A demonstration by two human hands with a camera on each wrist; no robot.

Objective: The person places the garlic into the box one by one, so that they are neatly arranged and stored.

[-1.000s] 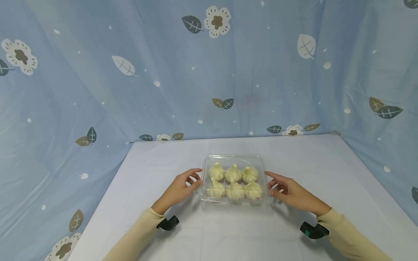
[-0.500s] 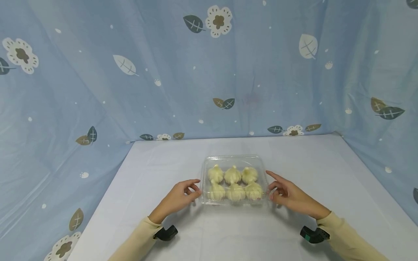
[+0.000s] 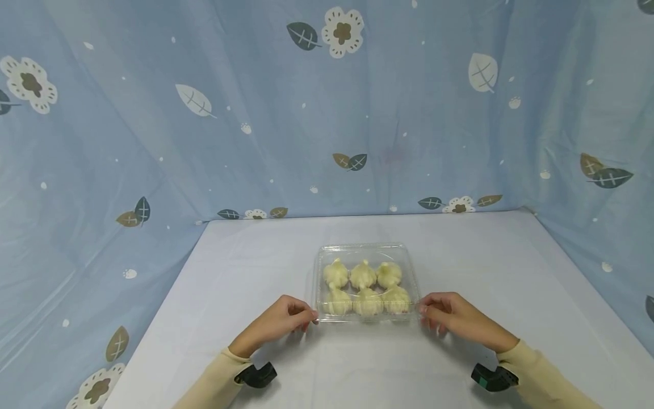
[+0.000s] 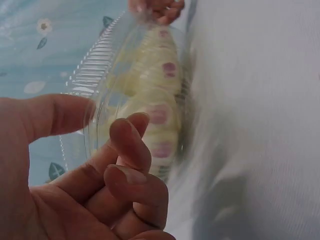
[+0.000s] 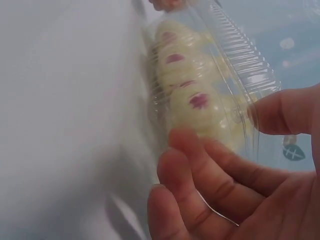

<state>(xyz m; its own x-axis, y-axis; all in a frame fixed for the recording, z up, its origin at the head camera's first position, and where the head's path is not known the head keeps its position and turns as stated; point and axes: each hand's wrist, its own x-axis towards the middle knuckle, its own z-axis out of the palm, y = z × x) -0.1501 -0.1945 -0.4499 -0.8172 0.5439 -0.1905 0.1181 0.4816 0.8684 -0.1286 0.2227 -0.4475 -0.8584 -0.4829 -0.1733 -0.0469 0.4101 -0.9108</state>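
Observation:
A clear plastic clamshell box (image 3: 361,249) lies on the white-covered table, with several pale garlic bulbs (image 3: 368,303) inside in two rows. Its lid covers them. My left hand (image 3: 278,321) pinches the rim at the near left corner, thumb over the edge and fingers curled beneath. At the near right corner my right hand (image 3: 457,319) grips the rim likewise. In the left wrist view, the bulbs (image 4: 159,114) show purple marks through the box wall, beyond my bent fingers. The right wrist view has my thumb (image 5: 280,112) against the ridged rim, with the other fingers below.
White cloth (image 3: 255,255) covers the table around the box. A blue curtain (image 3: 281,113) printed with leaves and flowers closes off the back and both sides. A black wrist device (image 3: 255,375) sits below each sleeve cuff.
Both hands have slid toward me along the box's sides to its near corners, and their index fingers have bent in. The box has shifted slightly toward me.

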